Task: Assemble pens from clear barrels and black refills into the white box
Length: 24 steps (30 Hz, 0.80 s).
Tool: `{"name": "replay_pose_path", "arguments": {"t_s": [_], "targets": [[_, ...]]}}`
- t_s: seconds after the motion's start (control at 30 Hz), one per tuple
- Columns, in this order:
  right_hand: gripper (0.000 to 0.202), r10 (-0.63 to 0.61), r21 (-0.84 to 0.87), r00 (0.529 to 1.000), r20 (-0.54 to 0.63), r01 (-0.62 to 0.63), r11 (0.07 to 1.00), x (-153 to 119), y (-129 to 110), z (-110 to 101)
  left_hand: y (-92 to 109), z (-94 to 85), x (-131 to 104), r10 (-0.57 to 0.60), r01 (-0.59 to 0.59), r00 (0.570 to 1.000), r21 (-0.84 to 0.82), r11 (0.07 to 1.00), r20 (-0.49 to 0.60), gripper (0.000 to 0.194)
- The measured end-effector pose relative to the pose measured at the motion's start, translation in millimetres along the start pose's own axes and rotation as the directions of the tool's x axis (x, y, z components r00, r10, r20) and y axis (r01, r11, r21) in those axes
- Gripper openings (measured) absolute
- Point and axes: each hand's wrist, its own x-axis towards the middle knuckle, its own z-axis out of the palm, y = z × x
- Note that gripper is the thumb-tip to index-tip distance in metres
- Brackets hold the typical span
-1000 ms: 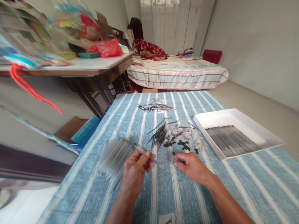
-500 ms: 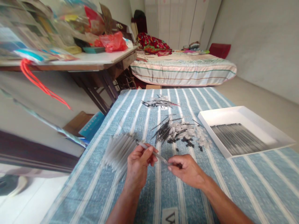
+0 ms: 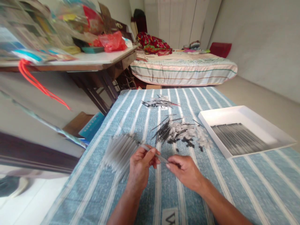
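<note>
Between my two hands a slim grey pen barrel (image 3: 162, 159) slants down to the right above the striped cloth. My left hand (image 3: 140, 166) is closed round its middle, thumb on top. At its lower right end my right hand (image 3: 186, 171) pinches with thumb and fingertips; whether a small part sits inside that pinch is hidden. Left of my left hand lies a pile of similar grey barrels (image 3: 120, 153). Beyond my hands are thin black rods (image 3: 162, 131), whitish small pieces (image 3: 185, 129) and short black pieces (image 3: 188, 142).
A white open box (image 3: 228, 153) at the right holds a row of dark pens (image 3: 239, 139). Farther back lies a small heap of thin dark sticks (image 3: 159, 102). A cluttered side table (image 3: 93, 61) stands left, with a bed (image 3: 185, 70) behind the blue striped cloth (image 3: 93, 187).
My hands have come slightly closer together along the barrel, the left shifting a little right. My right fingertips cover more of its end. The piles and box look unchanged.
</note>
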Motion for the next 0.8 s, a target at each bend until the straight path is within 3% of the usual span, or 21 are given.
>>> {"name": "replay_pose_path", "arguments": {"t_s": [0.33,0.63,0.8], "targets": [[0.020,-0.119,-0.127,0.990,-0.071,0.109,0.986,-3.8,6.8,7.0,-5.9,4.2,0.4,-0.040,0.040,0.999,-0.002,0.999,0.004,0.011],[0.026,-0.115,-0.175,0.993,-0.027,0.109,0.979,-2.4,6.2,5.0,-6.6,8.7,-1.5,-0.044,0.044,0.999,0.005,0.999,-0.005,0.013],[0.025,-0.182,-0.338,0.983,0.029,0.181,0.923,5.1,0.4,2.9,-2.3,5.0,1.8,-0.038,0.039,0.999,0.051,0.998,-0.023,0.013]]}}
